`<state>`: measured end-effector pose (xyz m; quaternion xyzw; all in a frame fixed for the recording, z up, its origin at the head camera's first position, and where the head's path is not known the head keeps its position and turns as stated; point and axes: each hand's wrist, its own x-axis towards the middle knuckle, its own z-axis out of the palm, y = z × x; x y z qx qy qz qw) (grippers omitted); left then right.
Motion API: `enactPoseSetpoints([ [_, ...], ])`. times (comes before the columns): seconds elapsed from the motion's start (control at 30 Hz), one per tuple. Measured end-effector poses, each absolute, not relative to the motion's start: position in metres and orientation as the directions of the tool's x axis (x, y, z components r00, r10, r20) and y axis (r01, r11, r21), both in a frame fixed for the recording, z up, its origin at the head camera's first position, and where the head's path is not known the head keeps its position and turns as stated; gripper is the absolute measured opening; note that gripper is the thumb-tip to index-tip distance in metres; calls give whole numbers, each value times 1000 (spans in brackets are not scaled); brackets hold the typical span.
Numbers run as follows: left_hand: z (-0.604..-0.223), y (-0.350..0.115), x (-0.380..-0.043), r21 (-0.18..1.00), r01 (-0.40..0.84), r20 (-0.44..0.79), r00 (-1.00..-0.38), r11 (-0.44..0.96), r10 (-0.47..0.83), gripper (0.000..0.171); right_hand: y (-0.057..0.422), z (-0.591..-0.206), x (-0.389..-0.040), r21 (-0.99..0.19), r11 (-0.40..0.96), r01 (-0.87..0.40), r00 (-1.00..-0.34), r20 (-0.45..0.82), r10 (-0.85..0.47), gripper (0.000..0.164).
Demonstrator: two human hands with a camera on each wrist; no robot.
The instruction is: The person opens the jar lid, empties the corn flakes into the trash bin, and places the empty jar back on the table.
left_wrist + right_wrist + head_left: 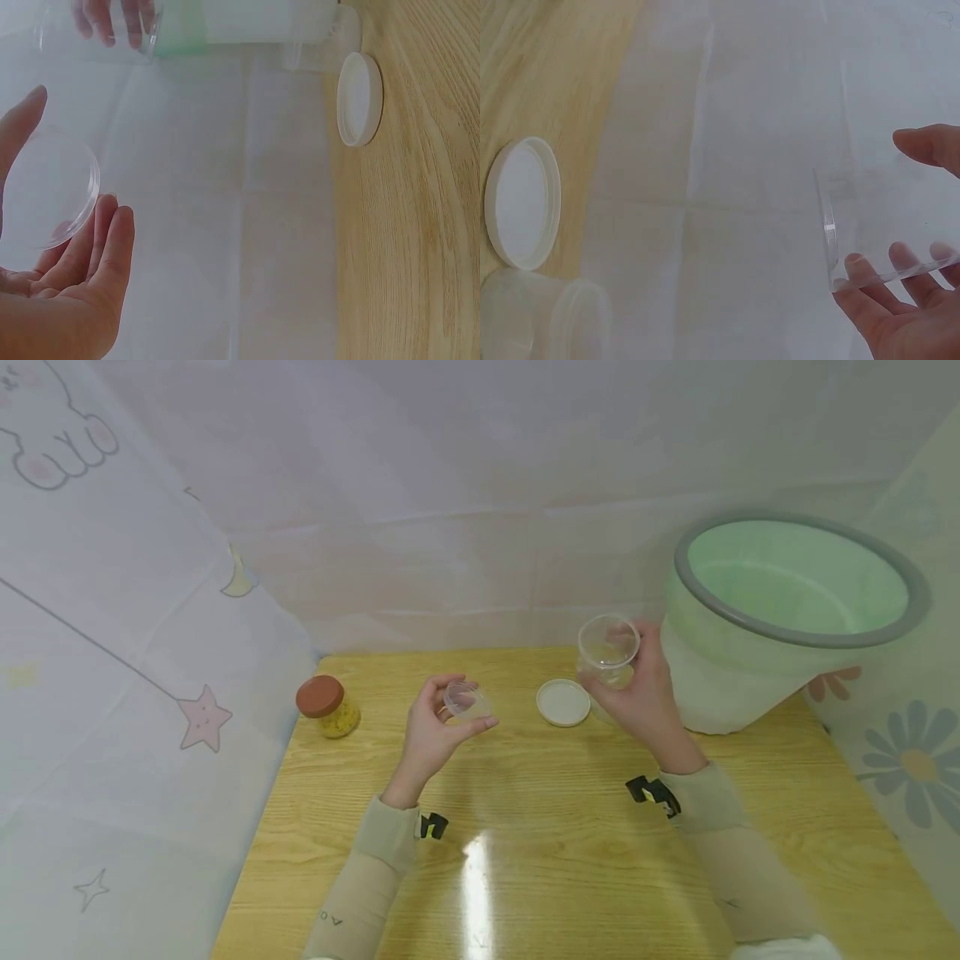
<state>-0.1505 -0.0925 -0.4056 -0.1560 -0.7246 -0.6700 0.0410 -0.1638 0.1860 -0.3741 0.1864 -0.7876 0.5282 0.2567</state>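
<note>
My left hand holds a clear round plastic lid by its edge, thumb on one side and fingers on the other. Farther right, my right hand grips a clear plastic cup around its side, its round mouth facing up toward the head camera. Cup and lid are held above the table, apart from each other. Between the hands, a white round lid lies on the table, inner side up. Next to it stands an open translucent container, mostly hidden by my right hand in the head view.
A jar with a red-brown lid and yellow contents stands at the table's back left. A large green and white bin with a grey rim takes up the back right. Printed cloth walls border the wooden table.
</note>
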Motion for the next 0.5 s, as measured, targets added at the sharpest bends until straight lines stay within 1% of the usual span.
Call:
enactPoseSetpoints([
  [0.13,-406,-94,-151,961,271,258,-952,56,167,63,179,-388,-171,-747,384,-543,-820,570,-52,70],
  [0.33,-407,-96,-153,961,264,248,-955,84,161,64,173,-425,-186,-758,426,-494,-860,498,-112,74],
  [0.5,-415,-99,-157,967,236,221,-963,91,153,65,164,-442,-193,-716,470,-516,-845,515,-144,72],
])
